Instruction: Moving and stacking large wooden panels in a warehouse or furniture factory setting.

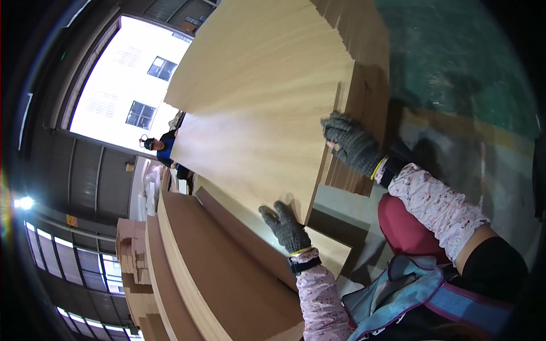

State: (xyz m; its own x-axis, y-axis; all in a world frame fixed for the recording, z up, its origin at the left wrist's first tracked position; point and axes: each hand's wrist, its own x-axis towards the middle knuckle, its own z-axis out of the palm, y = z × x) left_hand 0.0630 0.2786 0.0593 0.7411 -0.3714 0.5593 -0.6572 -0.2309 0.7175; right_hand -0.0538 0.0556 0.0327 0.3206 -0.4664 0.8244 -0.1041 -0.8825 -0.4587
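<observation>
Broad, pale-tan wooden sheet [256,125] atop a tan board stack [368,85]. At near left corner, grey-knit-gloved left hand [287,228], fingers parted; at near edge, grey-knit-gloved right hand [352,143], fingers bent; cannot tell either grip's hold. Leftward, brown-topped, pale-edged pile [227,256]; beyond, blue-topped co-worker [166,145].

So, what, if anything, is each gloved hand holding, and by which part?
The right hand seems to hold the pale wooden sheet by its near edge; the left hand is at its near left corner, grip unclear.
</observation>
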